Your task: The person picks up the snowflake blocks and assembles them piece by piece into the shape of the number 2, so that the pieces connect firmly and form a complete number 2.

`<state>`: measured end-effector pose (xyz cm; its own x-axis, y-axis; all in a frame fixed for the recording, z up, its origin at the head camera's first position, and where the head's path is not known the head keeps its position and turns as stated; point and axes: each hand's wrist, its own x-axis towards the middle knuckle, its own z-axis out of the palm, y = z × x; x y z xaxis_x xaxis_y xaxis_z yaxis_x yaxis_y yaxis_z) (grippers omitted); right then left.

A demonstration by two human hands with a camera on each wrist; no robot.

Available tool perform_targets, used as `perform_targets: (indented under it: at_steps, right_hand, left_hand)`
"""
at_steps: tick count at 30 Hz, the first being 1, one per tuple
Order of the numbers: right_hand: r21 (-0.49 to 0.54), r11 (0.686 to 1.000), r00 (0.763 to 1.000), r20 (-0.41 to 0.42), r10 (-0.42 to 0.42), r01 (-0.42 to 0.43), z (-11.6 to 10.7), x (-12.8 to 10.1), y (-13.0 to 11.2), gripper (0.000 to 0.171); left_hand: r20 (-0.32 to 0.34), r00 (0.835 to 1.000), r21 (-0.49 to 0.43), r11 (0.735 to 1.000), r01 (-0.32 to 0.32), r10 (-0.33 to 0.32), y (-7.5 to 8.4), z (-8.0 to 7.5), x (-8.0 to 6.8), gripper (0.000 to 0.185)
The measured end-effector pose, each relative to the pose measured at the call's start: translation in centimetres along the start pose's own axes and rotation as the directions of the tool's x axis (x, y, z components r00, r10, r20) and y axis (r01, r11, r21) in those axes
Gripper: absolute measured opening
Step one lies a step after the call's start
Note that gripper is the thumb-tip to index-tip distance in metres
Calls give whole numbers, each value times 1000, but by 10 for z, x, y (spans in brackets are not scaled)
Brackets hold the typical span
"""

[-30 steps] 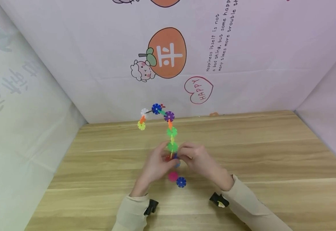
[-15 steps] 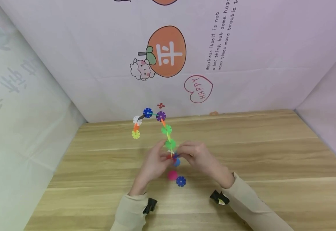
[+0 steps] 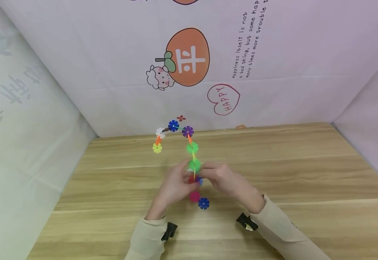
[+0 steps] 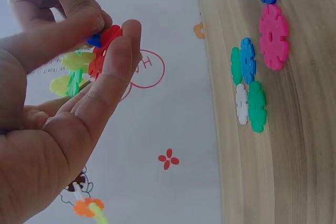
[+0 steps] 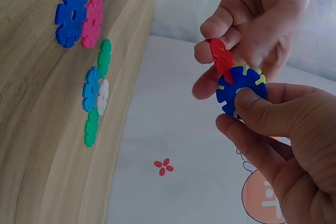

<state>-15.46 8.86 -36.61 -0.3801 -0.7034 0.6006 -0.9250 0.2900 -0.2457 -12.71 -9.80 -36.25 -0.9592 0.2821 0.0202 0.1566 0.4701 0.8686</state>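
Note:
A chain of coloured snowflake discs arches up from between my hands and curls down to a yellow disc at the left. My left hand pinches a red disc at the chain's lower end. My right hand pinches a dark blue disc edge-on against the red disc. Both hands are held above the wooden table. Just below them lie a loose pink disc and a loose blue disc.
A small joined cluster of blue, green and white discs lies on the table beside the pink disc. White printed walls close in the back and both sides. The wrist cameras show at my cuffs.
The free top of the chain swung left and down, then back right and up. Both hands stayed in nearly the same spot, still pinching the red and blue discs.

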Motion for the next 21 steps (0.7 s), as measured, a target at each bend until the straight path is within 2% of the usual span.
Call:
perform_targets:
  at_steps: [7, 13, 17, 21]
  right_hand:
    - [-9, 1000, 999, -41, -10, 9, 0, 0, -1, 18]
    - [-12, 1000, 998, -58, 2, -2, 1, 0, -1, 18]
    - [-11, 1000, 998, -64, 22, -23, 2, 0, -2, 18]
    - [-8, 999, 996, -82, 40, -41, 1, 1, -1, 21]
  left_hand:
    - [6, 1000, -117, 993, 8, -8, 0, -2, -2, 53]
    - [1, 1000, -196, 980, -19, 20, -3, -3, -1, 49]
    - [-20, 999, -208, 977, -43, 40, -4, -2, 0, 46]
    - [-23, 999, -185, 982, -32, 28, -3, -3, -1, 49]
